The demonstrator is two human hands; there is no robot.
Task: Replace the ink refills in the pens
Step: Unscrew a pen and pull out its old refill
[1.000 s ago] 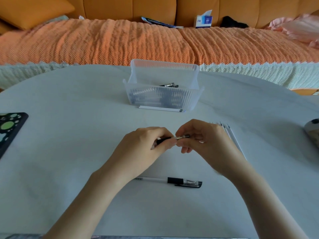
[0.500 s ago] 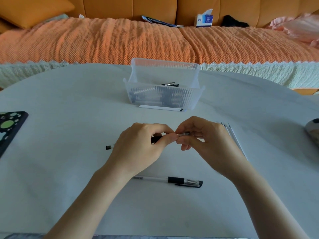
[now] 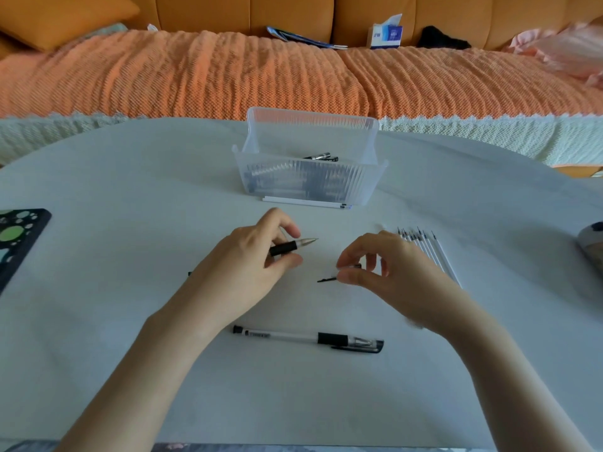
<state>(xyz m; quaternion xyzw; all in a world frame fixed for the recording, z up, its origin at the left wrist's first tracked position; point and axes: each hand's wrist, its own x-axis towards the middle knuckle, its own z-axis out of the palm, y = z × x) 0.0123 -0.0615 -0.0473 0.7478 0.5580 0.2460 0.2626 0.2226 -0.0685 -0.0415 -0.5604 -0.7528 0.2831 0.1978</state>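
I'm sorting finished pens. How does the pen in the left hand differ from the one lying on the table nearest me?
The held pen is gripped by the left hand; the lying pen rests flat on the table, untouched. The held pen's metal tip is bare; the lying pen's is capped. Fingers hide most of the held pen; the lying pen shows full length. Both have black grips and point right.

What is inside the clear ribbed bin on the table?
Pens: two dark ends show above the front wall of the bin; more blur through the ribbed plastic, count unclear.
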